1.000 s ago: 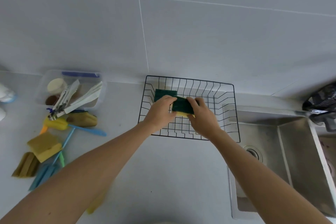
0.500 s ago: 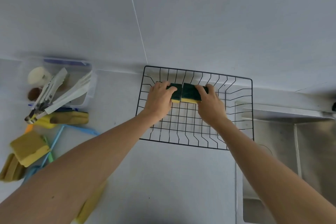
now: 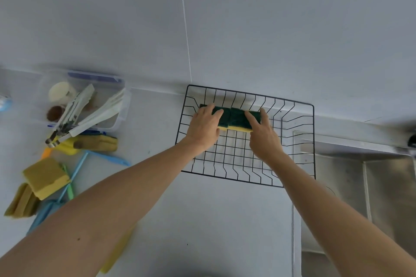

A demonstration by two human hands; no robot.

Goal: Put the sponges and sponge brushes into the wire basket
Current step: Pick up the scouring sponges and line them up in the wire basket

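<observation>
While both forearms reach over the counter (image 3: 202, 220), the left hand (image 3: 203, 127) and right hand (image 3: 264, 136) rest inside the wire basket (image 3: 247, 179), at its far side. Two green-topped yellow sponges (image 3: 234, 118) lie there side by side, touching. Each hand lies flat on one sponge, fingers extended and pressing on top rather than gripping. More sponges (image 3: 45, 177) and blue-handled sponge brushes (image 3: 108, 158) lie on the counter well to the left, beside a clear plastic container (image 3: 117, 117). A steel sink (image 3: 360, 186) adjoins the basket on the right.
</observation>
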